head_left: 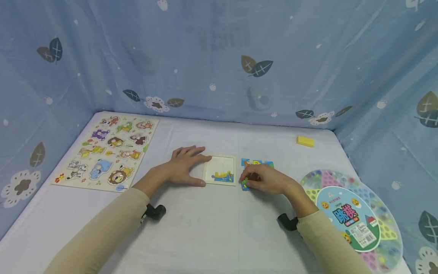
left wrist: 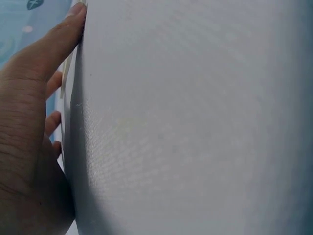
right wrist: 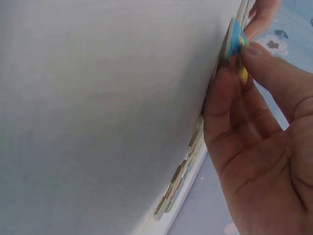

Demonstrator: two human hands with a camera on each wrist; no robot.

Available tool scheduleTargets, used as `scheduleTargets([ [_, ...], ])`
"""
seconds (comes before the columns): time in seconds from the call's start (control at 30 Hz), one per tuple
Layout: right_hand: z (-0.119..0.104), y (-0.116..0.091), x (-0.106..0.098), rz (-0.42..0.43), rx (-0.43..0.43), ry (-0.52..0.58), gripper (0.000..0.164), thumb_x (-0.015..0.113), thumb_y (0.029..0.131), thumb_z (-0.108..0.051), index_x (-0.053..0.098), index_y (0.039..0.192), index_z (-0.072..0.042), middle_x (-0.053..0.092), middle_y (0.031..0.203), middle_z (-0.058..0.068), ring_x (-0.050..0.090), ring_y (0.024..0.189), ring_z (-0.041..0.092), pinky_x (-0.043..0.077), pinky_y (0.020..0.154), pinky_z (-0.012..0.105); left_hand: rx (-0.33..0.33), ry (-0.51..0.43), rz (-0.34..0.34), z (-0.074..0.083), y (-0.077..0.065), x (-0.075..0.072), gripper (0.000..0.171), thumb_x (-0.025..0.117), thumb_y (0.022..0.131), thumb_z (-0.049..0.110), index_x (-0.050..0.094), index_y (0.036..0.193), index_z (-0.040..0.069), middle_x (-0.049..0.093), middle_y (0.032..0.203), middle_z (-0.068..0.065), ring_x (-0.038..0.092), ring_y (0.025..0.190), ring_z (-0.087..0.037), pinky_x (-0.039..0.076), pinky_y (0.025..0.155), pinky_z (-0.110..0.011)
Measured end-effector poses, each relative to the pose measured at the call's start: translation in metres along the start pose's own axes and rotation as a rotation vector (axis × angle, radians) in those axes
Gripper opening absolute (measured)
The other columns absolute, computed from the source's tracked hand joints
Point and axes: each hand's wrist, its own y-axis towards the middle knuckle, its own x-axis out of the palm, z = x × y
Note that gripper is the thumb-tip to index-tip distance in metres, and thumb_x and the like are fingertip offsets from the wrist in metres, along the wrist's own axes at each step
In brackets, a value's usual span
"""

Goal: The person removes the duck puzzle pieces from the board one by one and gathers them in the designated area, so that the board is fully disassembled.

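A small square wooden puzzle board [head_left: 219,164] lies flat at the middle of the table, with blue and yellow pieces [head_left: 226,177] in its lower right corner. My left hand [head_left: 186,166] spreads its fingers at the board's left side; the index fingertip and thumb touch or nearly touch its edge. Just right of the board, my right hand [head_left: 268,178] pinches a blue, green and yellow jigsaw piece [head_left: 244,185] between thumb and fingers. The right wrist view shows this piece [right wrist: 234,40] tilted up. Several loose puzzle pieces [head_left: 268,164] lie behind the right hand, partly hidden by it.
A large animal peg puzzle [head_left: 131,147] lies at the left. On the right is a round Chinese checkers set [head_left: 388,217] with a printed label. Near the back right sits a yellow block [head_left: 305,141]. A blue patterned curtain [head_left: 212,57] encloses the table.
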Motion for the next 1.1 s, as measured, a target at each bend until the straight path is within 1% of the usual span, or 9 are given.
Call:
scheduleTargets([
  [0.07,-0.0015,-0.0001,0.0005,0.004,0.0,-0.011,0.015,0.07,0.097,-0.007,0.072,0.109,-0.016,0.07,0.107,-0.003,0.06,0.089,0.014,0.053,0.083,0.03,-0.002,0.002,-0.003,0.0002,-0.0001,-0.0003,0.093,0.07,0.081,0.074,0.038,0.159,0.036,0.017,0.172,-0.002,0.009,0.158,-0.035,0.009,0.117,-0.067],
  [0.27,-0.0053,0.0007,0.002,0.023,-0.017,-0.053,0.013,0.074,0.094,-0.007,0.073,0.105,-0.013,0.065,0.102,0.0,0.058,0.086,0.013,0.052,0.079,0.028,-0.004,0.0,-0.006,-0.0005,-0.0007,0.0006,0.093,0.07,0.081,0.074,0.037,0.16,0.036,0.016,0.172,0.0,0.008,0.158,-0.034,0.009,0.118,-0.066],
  [0.37,-0.0055,0.0013,0.0024,0.032,-0.031,-0.065,0.013,0.075,0.093,-0.006,0.073,0.104,-0.012,0.063,0.101,0.002,0.059,0.088,0.012,0.053,0.081,0.029,-0.004,0.003,-0.005,-0.0012,-0.0007,0.0013,0.093,0.069,0.081,0.075,0.037,0.16,0.037,0.015,0.172,0.001,0.008,0.158,-0.033,0.009,0.118,-0.066],
  [0.57,-0.0052,0.0014,0.0024,0.032,-0.021,-0.082,0.014,0.076,0.092,-0.007,0.073,0.105,-0.011,0.065,0.1,0.001,0.059,0.086,0.014,0.053,0.079,0.03,0.002,0.0,-0.003,-0.0014,-0.0005,0.0004,0.094,0.069,0.081,0.076,0.036,0.16,0.037,0.016,0.172,0.0,0.008,0.158,-0.034,0.008,0.118,-0.066],
  [0.8,-0.0043,0.001,0.0005,0.041,-0.017,-0.115,0.014,0.075,0.093,-0.01,0.074,0.107,-0.013,0.065,0.103,-0.001,0.058,0.09,0.017,0.052,0.082,0.032,-0.001,-0.001,-0.009,-0.0013,0.0009,0.0,0.093,0.069,0.081,0.075,0.036,0.16,0.038,0.015,0.172,0.001,0.008,0.158,-0.034,0.008,0.118,-0.065],
  [0.97,-0.0063,0.003,0.0007,0.051,-0.021,-0.102,0.014,0.075,0.094,-0.012,0.073,0.108,-0.012,0.065,0.104,0.0,0.058,0.089,0.016,0.052,0.081,0.031,-0.005,-0.003,-0.016,-0.0012,0.0008,-0.0001,0.093,0.069,0.081,0.075,0.036,0.16,0.037,0.015,0.173,0.001,0.007,0.158,-0.034,0.008,0.118,-0.065],
  [1.1,-0.01,0.0084,0.002,0.061,-0.039,-0.047,0.016,0.074,0.095,-0.012,0.072,0.111,-0.01,0.065,0.105,0.001,0.061,0.088,0.014,0.055,0.083,0.03,-0.004,0.001,-0.018,-0.0008,0.0014,-0.0009,0.093,0.068,0.081,0.075,0.035,0.16,0.038,0.014,0.173,0.001,0.007,0.158,-0.034,0.008,0.118,-0.066],
])
